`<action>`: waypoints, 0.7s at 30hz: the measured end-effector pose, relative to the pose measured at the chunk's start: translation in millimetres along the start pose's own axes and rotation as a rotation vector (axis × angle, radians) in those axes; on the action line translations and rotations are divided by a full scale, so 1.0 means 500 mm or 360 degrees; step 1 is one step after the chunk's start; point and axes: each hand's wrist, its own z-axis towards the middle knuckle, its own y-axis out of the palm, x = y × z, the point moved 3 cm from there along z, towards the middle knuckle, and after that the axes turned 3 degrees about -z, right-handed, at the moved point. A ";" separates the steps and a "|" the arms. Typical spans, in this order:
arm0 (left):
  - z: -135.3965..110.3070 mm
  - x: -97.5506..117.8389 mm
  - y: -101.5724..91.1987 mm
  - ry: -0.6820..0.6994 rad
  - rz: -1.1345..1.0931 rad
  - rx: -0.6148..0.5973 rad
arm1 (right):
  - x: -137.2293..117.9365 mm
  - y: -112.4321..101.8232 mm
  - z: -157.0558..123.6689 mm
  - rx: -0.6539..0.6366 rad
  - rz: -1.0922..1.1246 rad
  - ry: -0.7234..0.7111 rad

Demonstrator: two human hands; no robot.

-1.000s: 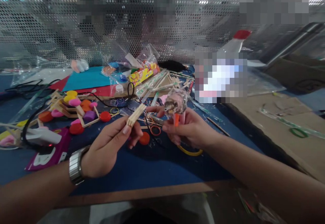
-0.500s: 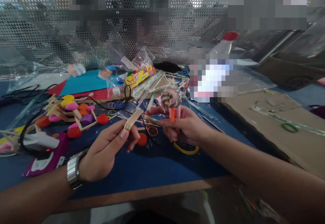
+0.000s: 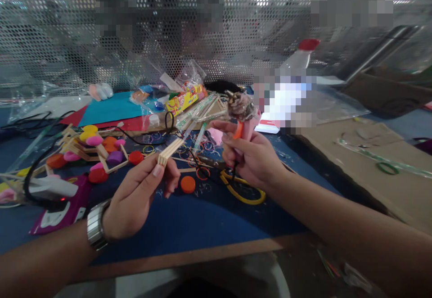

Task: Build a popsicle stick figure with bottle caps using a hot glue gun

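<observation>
My left hand (image 3: 138,199), a metal watch on its wrist, pinches a small bundle of flat wooden sticks (image 3: 170,151) between thumb and fingers, pointing up and to the right. My right hand (image 3: 251,158) is closed round a pink glue gun (image 3: 245,120) with an orange trigger, its nozzle end crusted with old glue. The gun is raised above the blue mat (image 3: 189,221), a short way right of the sticks. A black cord runs down from the gun towards the mat.
Yellow-handled scissors (image 3: 245,190) and an orange cap (image 3: 188,184) lie under my hands. A stick frame with coloured caps (image 3: 97,149) sits left. A red-capped bottle (image 3: 297,64), stick packets (image 3: 199,109) and coloured paper (image 3: 111,109) lie behind. Cardboard (image 3: 371,154) covers the right side.
My right hand has lifted the glue gun up and to the right, uncovering the scissors. My left hand with the sticks has shifted slightly left.
</observation>
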 end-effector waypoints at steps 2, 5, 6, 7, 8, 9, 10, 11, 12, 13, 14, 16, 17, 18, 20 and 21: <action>-0.001 0.000 0.001 -0.0004 0.0007 0.0007 | -0.002 -0.005 0.004 0.0099 0.0029 -0.0059; -0.002 0.001 0.001 0.0018 -0.0016 0.0049 | -0.003 -0.011 0.011 0.0223 0.0025 -0.0128; -0.003 0.001 0.000 0.0020 -0.0032 0.0077 | -0.003 -0.013 0.013 0.0257 0.0017 -0.0144; -0.003 0.000 -0.001 0.0016 -0.0048 0.0111 | -0.003 -0.014 0.015 0.0283 0.0005 -0.0151; -0.003 -0.002 -0.002 0.0009 -0.0060 0.0148 | -0.002 -0.015 0.016 0.0304 -0.0006 -0.0151; -0.003 -0.003 -0.004 0.0005 -0.0072 0.0188 | 0.000 -0.017 0.017 0.0327 -0.0015 -0.0148; -0.002 -0.005 -0.006 0.0005 -0.0083 0.0225 | 0.002 -0.018 0.017 0.0350 -0.0020 -0.0146; -0.002 -0.006 -0.008 0.0007 -0.0094 0.0251 | 0.004 -0.018 0.017 0.0365 -0.0027 -0.0145; -0.001 -0.008 -0.009 0.0010 -0.0103 0.0269 | 0.005 -0.018 0.016 0.0374 -0.0037 -0.0152; -0.001 -0.009 -0.010 0.0013 -0.0109 0.0275 | 0.005 -0.018 0.015 0.0375 -0.0049 -0.0163; 0.000 -0.011 -0.011 0.0010 -0.0108 0.0271 | 0.004 -0.017 0.013 0.0367 -0.0059 -0.0174; 0.000 -0.012 -0.011 0.0013 -0.0084 0.0244 | 0.003 -0.011 0.008 0.0289 -0.0070 -0.0154; 0.001 -0.013 -0.011 0.0018 -0.0066 0.0228 | 0.002 -0.007 0.006 0.0230 -0.0070 -0.0133; 0.001 -0.013 -0.011 0.0028 -0.0047 0.0214 | 0.001 -0.004 0.003 0.0170 -0.0067 -0.0111; 0.000 -0.014 -0.010 0.0043 -0.0018 0.0190 | 0.001 0.002 0.000 0.0073 -0.0092 -0.0076; 0.001 -0.014 -0.010 0.0048 -0.0015 0.0184 | 0.003 0.002 -0.001 0.0052 -0.0118 -0.0063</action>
